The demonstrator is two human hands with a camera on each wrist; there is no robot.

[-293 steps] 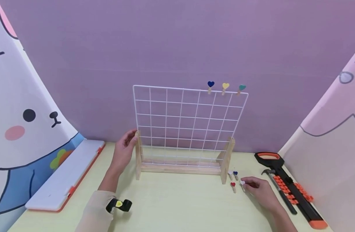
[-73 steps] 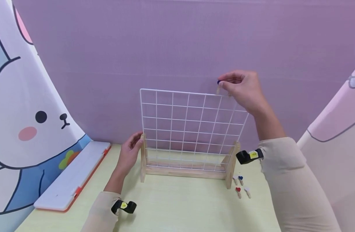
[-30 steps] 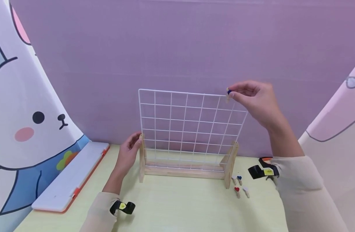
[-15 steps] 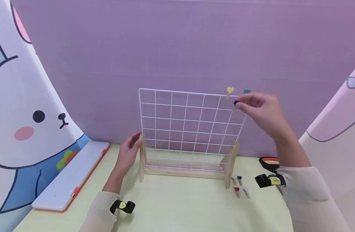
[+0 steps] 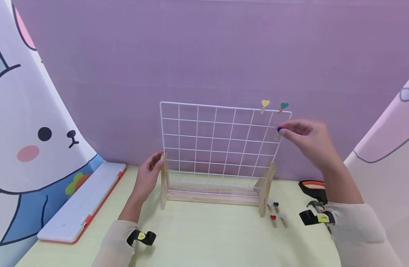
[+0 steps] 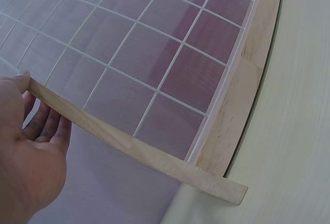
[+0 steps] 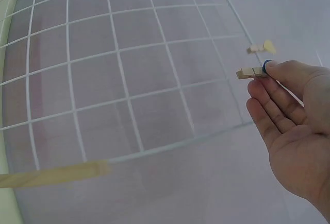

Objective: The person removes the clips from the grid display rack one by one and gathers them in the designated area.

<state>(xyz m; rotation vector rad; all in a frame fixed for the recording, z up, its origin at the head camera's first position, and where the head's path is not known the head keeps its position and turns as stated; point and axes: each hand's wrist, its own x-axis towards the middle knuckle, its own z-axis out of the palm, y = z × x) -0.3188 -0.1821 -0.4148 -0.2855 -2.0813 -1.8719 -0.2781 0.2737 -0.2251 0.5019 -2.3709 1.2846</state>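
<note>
Fingers point(image 5: 294, 123) of your right hand point(image 5: 306, 139) were closed on a blue heart clip point(image 5: 279, 129), as the head view showed. You held this clip at the right edge of the white wire grid point(image 5: 213, 137), below its upper right corner. On the top edge of the grid sat a yellow heart clip point(image 5: 265, 103) and, nearer to that corner, a teal heart clip point(image 5: 284, 105). Your left hand point(image 5: 149, 174) gripped the top of the left wooden upright point(image 5: 163, 181). Just beside the foot of the right wooden upright point(image 5: 266, 189), toward the right edge of the table point(image 5: 204, 237), lay four clips: a red clip point(image 5: 273, 218), a dark blue clip point(image 5: 276, 204) and two white clips point(image 5: 283, 218). Along the left edge lay a white case point(image 5: 82, 204); near the far right corner lay a black and orange tool point(image 5: 313, 189), partly covered by your right forearm.

In the left wrist view, your thumb was upon the upper end of the upright, and your other fingers were bent behind it.

In the right wrist view, your thumb pressed the blue heart, with the wooden legs pointing toward the grid. Your other fingers were half bent. Whether this clip touched a wire, one could not tell.
</note>
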